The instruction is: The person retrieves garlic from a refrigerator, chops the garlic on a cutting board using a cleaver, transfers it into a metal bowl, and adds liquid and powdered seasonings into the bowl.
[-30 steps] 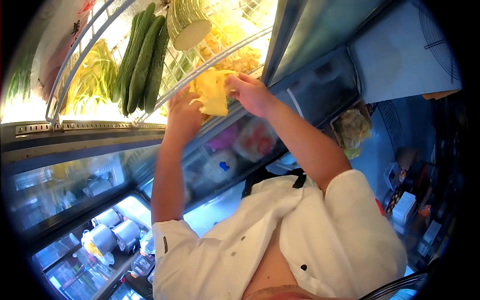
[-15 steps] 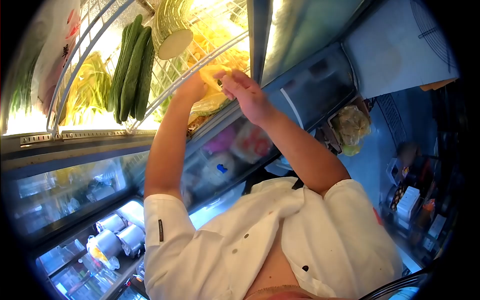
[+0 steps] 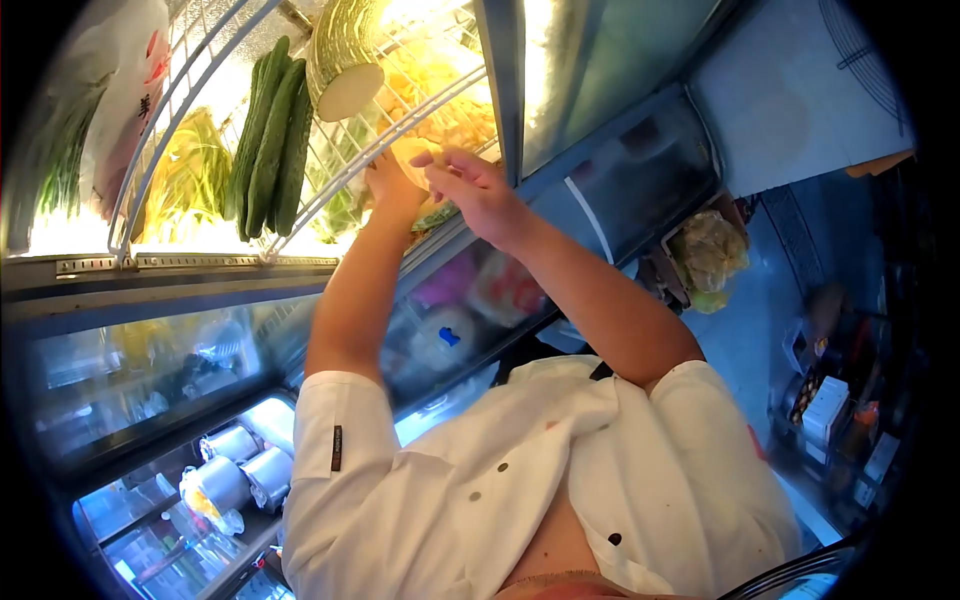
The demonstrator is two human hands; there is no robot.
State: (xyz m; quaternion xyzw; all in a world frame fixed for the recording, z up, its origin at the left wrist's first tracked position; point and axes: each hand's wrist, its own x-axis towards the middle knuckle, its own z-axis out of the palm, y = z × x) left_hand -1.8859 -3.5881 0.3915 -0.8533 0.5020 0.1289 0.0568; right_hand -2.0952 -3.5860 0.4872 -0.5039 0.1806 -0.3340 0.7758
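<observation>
Cooler rack (image 3: 322,208) is holding yellow food (image 3: 418,80) just ahead; left hand (image 3: 394,182) is reaching in, right hand (image 3: 474,194) half-curling beside it; grips unclear.

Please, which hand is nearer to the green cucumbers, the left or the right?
Left. The left hand is to the right of the cucumbers; the right hand is farther right, beyond the left one.

In the glare I can't make out every fingertip of the left hand (image 3: 396,186); the top edge crops the striped gourd (image 3: 338,55), and the sleeve label (image 3: 337,448) is too small to read.
</observation>
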